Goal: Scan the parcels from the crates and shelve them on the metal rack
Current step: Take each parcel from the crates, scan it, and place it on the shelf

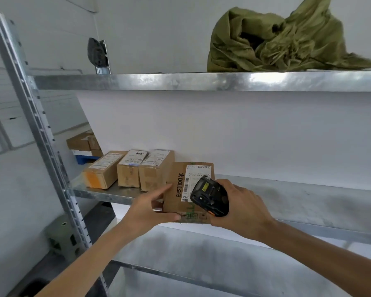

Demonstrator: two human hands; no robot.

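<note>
- One cardboard parcel (181, 192) lies at the front edge of the metal rack's middle shelf (298, 189), label up.
- The left hand (147, 207) has its grip clamped on the parcel's near-left corner, thumb on the front edge.
- The right hand (242, 205) grips one black scanner (209, 197) over the label.
- Three more boxed parcels (129, 169) stand side by side to the left.
- One green sack (287, 39) sits on the top shelf.

Cardboard parcel (183, 189), "DOLL" print, white label on top, lying flat at front edge of middle shelf of metal rack (201, 81). Three smaller labelled parcels (129, 168) lined up just left.
</note>
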